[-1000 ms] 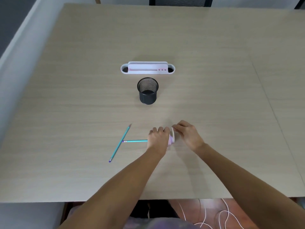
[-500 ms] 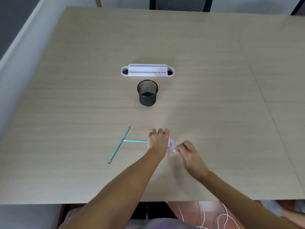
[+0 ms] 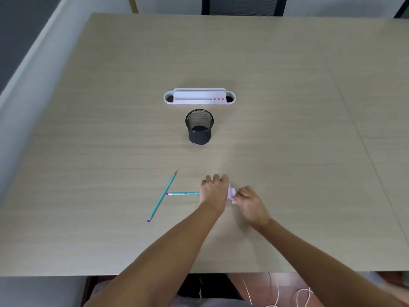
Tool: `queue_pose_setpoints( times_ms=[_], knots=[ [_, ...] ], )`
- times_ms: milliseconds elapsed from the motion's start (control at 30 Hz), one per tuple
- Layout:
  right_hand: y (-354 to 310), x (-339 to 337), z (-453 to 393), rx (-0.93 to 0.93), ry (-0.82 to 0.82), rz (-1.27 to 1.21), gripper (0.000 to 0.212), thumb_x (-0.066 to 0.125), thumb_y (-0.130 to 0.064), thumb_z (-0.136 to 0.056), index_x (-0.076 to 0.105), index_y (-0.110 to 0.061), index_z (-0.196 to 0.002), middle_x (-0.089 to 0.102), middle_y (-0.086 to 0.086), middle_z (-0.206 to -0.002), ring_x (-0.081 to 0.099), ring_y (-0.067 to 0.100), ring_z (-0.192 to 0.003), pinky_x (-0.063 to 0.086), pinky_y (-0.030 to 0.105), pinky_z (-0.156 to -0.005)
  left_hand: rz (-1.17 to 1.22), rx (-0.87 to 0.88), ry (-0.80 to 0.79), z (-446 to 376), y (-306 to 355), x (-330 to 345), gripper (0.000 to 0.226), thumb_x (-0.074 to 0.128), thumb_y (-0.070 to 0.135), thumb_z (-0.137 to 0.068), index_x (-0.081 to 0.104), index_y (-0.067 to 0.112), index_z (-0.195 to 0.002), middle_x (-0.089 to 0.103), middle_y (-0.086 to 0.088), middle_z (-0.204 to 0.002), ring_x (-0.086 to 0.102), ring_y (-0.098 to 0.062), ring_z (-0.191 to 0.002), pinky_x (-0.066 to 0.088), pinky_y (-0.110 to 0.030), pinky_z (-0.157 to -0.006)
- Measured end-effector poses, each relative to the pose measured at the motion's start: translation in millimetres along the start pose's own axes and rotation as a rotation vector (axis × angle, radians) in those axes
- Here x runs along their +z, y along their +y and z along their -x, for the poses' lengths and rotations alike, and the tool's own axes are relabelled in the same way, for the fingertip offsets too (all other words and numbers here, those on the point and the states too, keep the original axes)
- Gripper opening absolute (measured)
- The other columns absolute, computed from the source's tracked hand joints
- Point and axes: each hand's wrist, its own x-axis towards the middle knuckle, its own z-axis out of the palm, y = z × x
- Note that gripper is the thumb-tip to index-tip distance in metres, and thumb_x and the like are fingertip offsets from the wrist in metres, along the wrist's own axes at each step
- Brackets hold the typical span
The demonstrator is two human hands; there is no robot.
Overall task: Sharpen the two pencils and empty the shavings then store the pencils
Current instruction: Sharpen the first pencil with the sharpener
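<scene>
While left hand point(image 3: 214, 192) grips sharpener point(image 3: 231, 192), right hand point(image 3: 249, 201) fingers pinching its end

You see a light wood-grain table point(image 3: 287, 89), a dark chair back point(image 3: 243, 5) past its far edge, and white cables point(image 3: 274, 293) on the floor under its near edge.

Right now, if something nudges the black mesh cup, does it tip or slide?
The mesh pencil cup looks empty and see-through, so probably light and apt to slide on the smooth table. It stands taller than it is wide, so a push near the rim might tip it.
</scene>
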Motion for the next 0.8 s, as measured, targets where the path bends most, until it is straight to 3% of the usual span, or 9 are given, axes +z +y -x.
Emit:
queue_pose_setpoints(
  times_ms=[167, 267, 400, 500, 533, 600, 700, 800],
  knots=[
    [-17.8, -12.0, 36.2, 0.195, 0.007, -0.207, 0.007, 0.064, -0.003, -0.085, 0.066, -0.003, -0.078, 0.057, 0.01, -0.078, 0.047, 0.013, -0.073, 0.04, 0.02, -0.072, -0.002, 0.007, -0.013, 0.7, -1.0, 1.8, 0.045, 0.072, 0.0, -0.07, 0.05, 0.013, -0.106, 0.06, -0.007, -0.099, 0.057, -0.029, -0.091, 0.041, -0.032, -0.065],
    [-15.8, -40.5, 19.6, 0.168, 0.005, -0.256, 0.013, 0.054, -0.007, -0.091, 0.064, -0.004, -0.085, 0.054, 0.008, -0.083, 0.051, 0.015, -0.072, 0.036, 0.013, -0.071, 0.013, 0.029, 0.002, 1.1, -1.7, 3.5, 0.039, 0.068, 0.003, -0.074, 0.05, 0.012, -0.107, 0.061, -0.007, -0.101, 0.057, -0.03, -0.093, 0.045, -0.033, -0.07],
    [2.6, -55.0, -27.8, 0.021, 0.015, -0.143, 0.004, 0.062, -0.001, -0.086, 0.066, -0.002, -0.084, 0.059, 0.012, -0.081, 0.055, 0.023, -0.076, 0.037, 0.017, -0.073, 0.034, 0.029, 0.008, -2.1, -2.7, 2.6, 0.038, 0.067, 0.002, -0.074, 0.05, 0.013, -0.106, 0.061, -0.007, -0.102, 0.057, -0.03, -0.094, 0.045, -0.033, -0.074],
    [17.8, -42.8, -47.6, -0.009, -0.038, -0.021, 0.005, 0.069, 0.001, -0.079, 0.069, -0.002, -0.076, 0.062, 0.013, -0.074, 0.056, 0.028, -0.068, 0.045, 0.024, -0.068, 0.038, 0.05, 0.003, -1.4, -2.6, 3.7, 0.035, 0.065, 0.004, -0.075, 0.051, 0.013, -0.105, 0.061, -0.007, -0.101, 0.057, -0.03, -0.092, 0.044, -0.033, -0.073],
    [20.3, -36.6, -49.7, -0.049, -0.048, 0.028, 0.009, 0.072, 0.004, -0.074, 0.068, -0.004, -0.071, 0.061, 0.012, -0.07, 0.056, 0.027, -0.064, 0.048, 0.028, -0.065, 0.03, 0.056, 0.007, -1.1, -2.4, 3.8, 0.036, 0.067, 0.005, -0.074, 0.052, 0.013, -0.106, 0.061, -0.007, -0.101, 0.057, -0.03, -0.091, 0.044, -0.033, -0.073],
    [20.0, -23.3, -45.9, -0.134, -0.056, 0.121, 0.018, 0.073, 0.008, -0.06, 0.064, -0.008, -0.06, 0.059, 0.006, -0.06, 0.049, 0.018, -0.064, 0.04, 0.024, -0.062, 0.023, 0.048, -0.002, -0.6, -2.1, 2.9, 0.039, 0.069, 0.005, -0.072, 0.051, 0.014, -0.106, 0.061, -0.006, -0.1, 0.057, -0.029, -0.092, 0.042, -0.032, -0.07],
    [10.9, -4.4, -16.4, -0.053, -0.031, 0.081, 0.021, 0.059, 0.007, -0.061, 0.064, -0.013, -0.059, 0.054, 0.004, -0.057, 0.033, 0.014, -0.068, 0.031, 0.023, -0.064, 0.009, 0.036, -0.01, -0.3, -1.6, 1.2, 0.04, 0.069, 0.004, -0.072, 0.05, 0.014, -0.106, 0.06, -0.006, -0.1, 0.056, -0.029, -0.091, 0.035, -0.031, -0.065],
    [0.0, 4.6, 13.3, 0.068, 0.018, -0.034, 0.018, 0.07, 0.007, -0.072, 0.064, -0.007, -0.063, 0.055, 0.007, -0.063, 0.034, 0.013, -0.071, 0.035, 0.023, -0.066, -0.013, 0.034, 0.009, 0.4, -0.4, 0.4, 0.038, 0.066, 0.001, -0.075, 0.05, 0.013, -0.107, 0.06, -0.006, -0.101, 0.057, -0.03, -0.092, 0.04, -0.032, -0.068]
  ],
)
